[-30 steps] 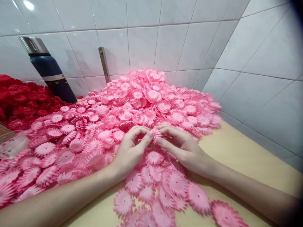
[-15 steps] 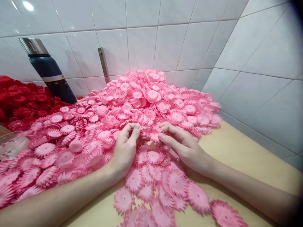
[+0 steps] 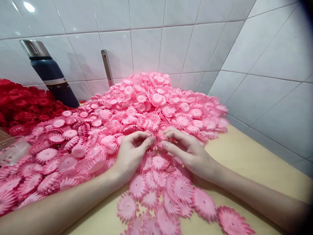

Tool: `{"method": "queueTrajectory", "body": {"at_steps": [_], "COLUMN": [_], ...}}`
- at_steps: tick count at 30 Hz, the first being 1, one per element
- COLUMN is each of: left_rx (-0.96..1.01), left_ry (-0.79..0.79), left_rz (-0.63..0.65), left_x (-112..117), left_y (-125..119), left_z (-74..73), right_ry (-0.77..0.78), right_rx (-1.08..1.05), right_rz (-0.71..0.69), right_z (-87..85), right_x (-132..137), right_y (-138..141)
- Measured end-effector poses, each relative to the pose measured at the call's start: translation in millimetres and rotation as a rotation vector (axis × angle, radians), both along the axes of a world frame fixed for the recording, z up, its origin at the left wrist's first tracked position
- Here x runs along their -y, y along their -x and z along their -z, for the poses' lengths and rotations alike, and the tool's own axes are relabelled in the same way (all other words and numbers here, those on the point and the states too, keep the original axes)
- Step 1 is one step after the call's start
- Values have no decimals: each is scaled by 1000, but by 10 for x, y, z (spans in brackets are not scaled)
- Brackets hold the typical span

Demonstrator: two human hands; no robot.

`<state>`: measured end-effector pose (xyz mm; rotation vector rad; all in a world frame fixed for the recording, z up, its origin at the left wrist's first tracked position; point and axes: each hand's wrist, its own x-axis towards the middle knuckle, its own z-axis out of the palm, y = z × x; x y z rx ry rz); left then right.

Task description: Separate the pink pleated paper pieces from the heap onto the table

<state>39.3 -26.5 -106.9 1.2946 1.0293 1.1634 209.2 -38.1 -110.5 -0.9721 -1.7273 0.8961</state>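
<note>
Between my two hands is a pink fabric flower piece [image 3: 158,138] with a notched edge, mostly covered by fingers. My left hand [image 3: 134,151] pinches its left side with thumb and forefinger. On its right side, my right hand [image 3: 187,151] pinches with thumb and fingers, curled loosely behind. Both hands are just above a large heap of pink flower pieces [image 3: 156,98], round and frilled, many with a small hole in the middle. More loose pink pieces [image 3: 160,182] lie on the table between my forearms.
A dark blue bottle [image 3: 55,75] with a steel cap stands at the back left, beside a heap of red flower pieces [image 3: 26,104]. Clear plastic [image 3: 14,150] lies at the left edge. A metal strip [image 3: 107,67] is against the tiled wall [image 3: 146,49]. The tabletop [image 3: 244,156] is pale yellow.
My left hand has moved right, its fingertips now close to my right hand's. The flower piece between them, plainly visible before, is now mostly hidden by fingers.
</note>
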Motion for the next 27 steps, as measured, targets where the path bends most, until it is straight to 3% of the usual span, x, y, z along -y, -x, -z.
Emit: {"method": "queueTrajectory", "body": {"at_steps": [5, 10, 14, 18, 27], "left_rx": [197, 389, 274, 127, 31], "left_ry": [69, 82, 50, -16, 16], "left_rz": [-44, 20, -9, -64, -11], "left_x": [-5, -2, -6, -13, -2], "left_y": [-36, -65, -55, -34, -13], "left_z": [41, 59, 54, 47, 11], "right_ry": [200, 172, 98, -41, -84], "right_rx": [-196, -262, -201, -173, -160], "right_rz": [32, 105, 151, 109, 72], "right_z": [22, 45, 42, 55, 60], "right_x": [-7, -15, 0, 16, 29], "right_y": [18, 44, 34, 20, 5]}}
